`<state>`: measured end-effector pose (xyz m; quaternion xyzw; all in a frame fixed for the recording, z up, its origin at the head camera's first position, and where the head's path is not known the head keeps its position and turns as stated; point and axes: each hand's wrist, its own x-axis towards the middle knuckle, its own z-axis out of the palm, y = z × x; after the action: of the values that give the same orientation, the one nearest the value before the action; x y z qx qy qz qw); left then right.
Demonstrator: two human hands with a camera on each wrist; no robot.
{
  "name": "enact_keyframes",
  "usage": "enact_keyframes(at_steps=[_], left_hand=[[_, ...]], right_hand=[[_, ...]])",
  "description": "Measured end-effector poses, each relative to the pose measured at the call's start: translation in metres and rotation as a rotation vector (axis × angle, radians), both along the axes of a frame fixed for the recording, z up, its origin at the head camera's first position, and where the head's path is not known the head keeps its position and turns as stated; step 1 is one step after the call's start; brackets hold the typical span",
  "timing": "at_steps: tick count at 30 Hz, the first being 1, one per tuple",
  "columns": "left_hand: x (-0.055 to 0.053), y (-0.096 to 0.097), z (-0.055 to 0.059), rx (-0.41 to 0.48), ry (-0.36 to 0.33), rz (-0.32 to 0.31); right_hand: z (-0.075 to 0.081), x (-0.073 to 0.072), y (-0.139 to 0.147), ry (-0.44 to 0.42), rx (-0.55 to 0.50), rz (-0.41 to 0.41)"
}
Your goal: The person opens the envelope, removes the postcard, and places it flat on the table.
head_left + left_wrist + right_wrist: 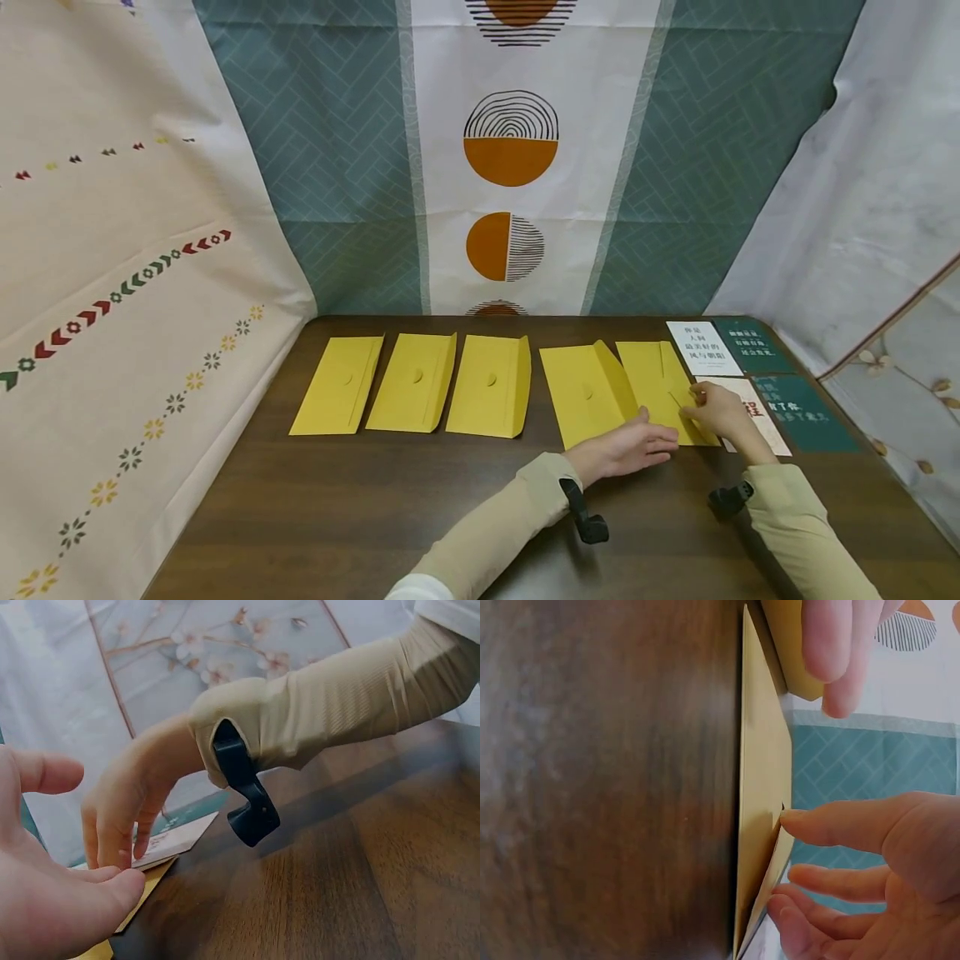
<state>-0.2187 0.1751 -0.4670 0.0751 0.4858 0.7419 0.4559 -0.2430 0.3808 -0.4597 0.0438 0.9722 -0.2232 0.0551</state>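
At the right end of a row of yellow paper envelopes lies one envelope (647, 375) with its flap partly raised. My right hand (722, 410) pinches this flap (769, 881); the right wrist view has the thumb on its inner side near a slit and fingers behind it. Beside it, my left hand (626, 447) hovers over the lower edges of this envelope and its left neighbour (581, 396), fingers extended. In the left wrist view the left hand (60, 892) holds nothing, its thumb apart from the fingers.
Three more yellow envelopes (335, 385) (411, 383) (487, 385) lie to the left on the dark wooden table (337, 517). White and green printed cards, a white one (701, 350) and a green one (806, 417) among them, lie at the right. Patterned cloths (345, 150) hang behind.
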Motion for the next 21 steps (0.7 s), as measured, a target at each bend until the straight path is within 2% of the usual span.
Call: enact_keyframes(at_steps=[13,21], left_hand=[[0.000,0.000,-0.004,-0.016,0.066,0.097],[0.001,-0.012,0.002,-0.083,0.104,0.107]], right_hand=[[-0.007,-0.006,-0.005,0.059,-0.013,0.040],[-0.005,-0.006,-0.010,0.037,-0.001,0.027]])
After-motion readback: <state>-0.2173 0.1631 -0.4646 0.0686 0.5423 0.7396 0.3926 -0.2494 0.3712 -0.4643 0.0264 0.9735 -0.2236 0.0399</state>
